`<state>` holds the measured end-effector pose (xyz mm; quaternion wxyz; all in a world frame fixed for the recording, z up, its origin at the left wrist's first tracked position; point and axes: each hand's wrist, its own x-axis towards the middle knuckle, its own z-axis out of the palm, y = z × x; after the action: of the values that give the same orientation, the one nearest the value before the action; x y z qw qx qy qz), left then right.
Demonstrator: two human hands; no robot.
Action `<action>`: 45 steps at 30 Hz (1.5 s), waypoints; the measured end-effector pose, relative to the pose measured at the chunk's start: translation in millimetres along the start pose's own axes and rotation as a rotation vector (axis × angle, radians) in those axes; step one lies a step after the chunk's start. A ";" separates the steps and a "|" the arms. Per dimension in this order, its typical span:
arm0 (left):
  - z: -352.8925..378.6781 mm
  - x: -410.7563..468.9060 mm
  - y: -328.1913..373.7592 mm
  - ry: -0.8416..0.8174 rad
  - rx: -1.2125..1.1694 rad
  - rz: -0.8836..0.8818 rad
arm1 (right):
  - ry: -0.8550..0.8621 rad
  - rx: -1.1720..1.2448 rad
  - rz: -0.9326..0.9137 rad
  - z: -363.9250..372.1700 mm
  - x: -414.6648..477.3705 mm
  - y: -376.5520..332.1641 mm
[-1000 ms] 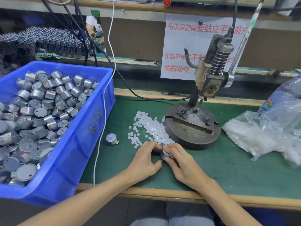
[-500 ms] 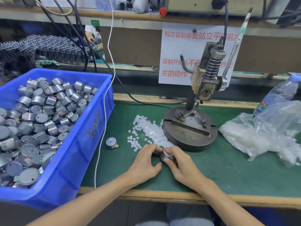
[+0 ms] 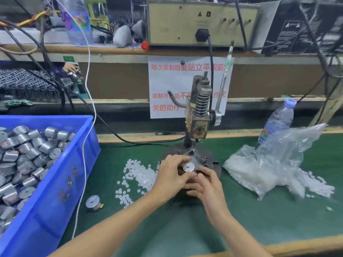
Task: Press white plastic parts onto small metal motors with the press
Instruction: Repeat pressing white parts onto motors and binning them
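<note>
A small motor (image 3: 188, 166) sits on the round base (image 3: 213, 158) of the press (image 3: 200, 108), shiny flat end up, with a little white part (image 3: 189, 165) in the middle of that end. Both hands are on it. The left hand (image 3: 172, 175) comes in from 8 o'clock, and its bent fingers and thumb wrap round the motor's left side. The right hand (image 3: 206, 184) comes in from 5 o'clock with its fingers curled too – the tips pinch the near side of the motor.

From the motor, a pile of white parts (image 3: 141, 175) lies at 9 o'clock on the green mat (image 3: 278, 219). Farther out that way is a blue box (image 3: 55, 182) full of motors. A loose motor (image 3: 93, 200) lies alone at 8 o'clock, near the box. At 3 o'clock is a plastic bag (image 3: 269, 164) of white parts – some have spilled out beside it. A water bottle (image 3: 278, 119) stands at 2 o'clock.
</note>
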<state>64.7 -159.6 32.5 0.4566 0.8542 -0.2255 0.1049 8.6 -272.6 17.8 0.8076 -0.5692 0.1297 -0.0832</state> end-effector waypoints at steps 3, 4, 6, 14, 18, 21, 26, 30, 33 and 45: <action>9.9 27.7 -3.4 0.003 0.067 -0.041 | 0.043 -0.160 -0.081 -16.6 13.4 -10.8; 11.7 33.1 -5.9 0.008 0.091 -0.049 | 0.047 -0.198 -0.100 -20.3 16.5 -12.8; 16.1 41.4 -10.6 0.020 0.115 -0.056 | 0.052 -0.280 -0.148 -26.8 23.1 -16.8; 24.4 49.1 -17.2 0.090 0.126 -0.070 | 0.087 -0.417 -0.388 -21.8 46.8 -50.3; 21.8 47.3 -19.8 0.088 0.110 -0.094 | 0.232 -0.476 -0.668 -2.0 71.5 -120.5; 20.8 48.3 -17.8 0.070 0.138 -0.089 | 0.293 -0.479 -0.753 18.7 99.7 -182.1; 19.8 50.2 -15.1 0.046 0.177 -0.122 | 0.198 -0.528 -0.553 41.1 127.5 -225.5; 19.4 51.5 -12.9 0.027 0.202 -0.130 | 0.178 -0.491 -0.486 39.7 129.5 -232.6; 19.6 51.6 -12.2 0.021 0.227 -0.141 | 0.153 -0.496 -0.479 40.6 120.7 -237.0; 23.4 50.4 -17.4 0.056 0.229 -0.107 | 0.259 -0.190 -0.953 17.0 42.7 -159.1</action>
<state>116.6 -185.2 26.0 0.3670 0.9083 -0.1534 0.1293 56.6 -323.1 168.1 0.6017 -0.6212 -0.0385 -0.5006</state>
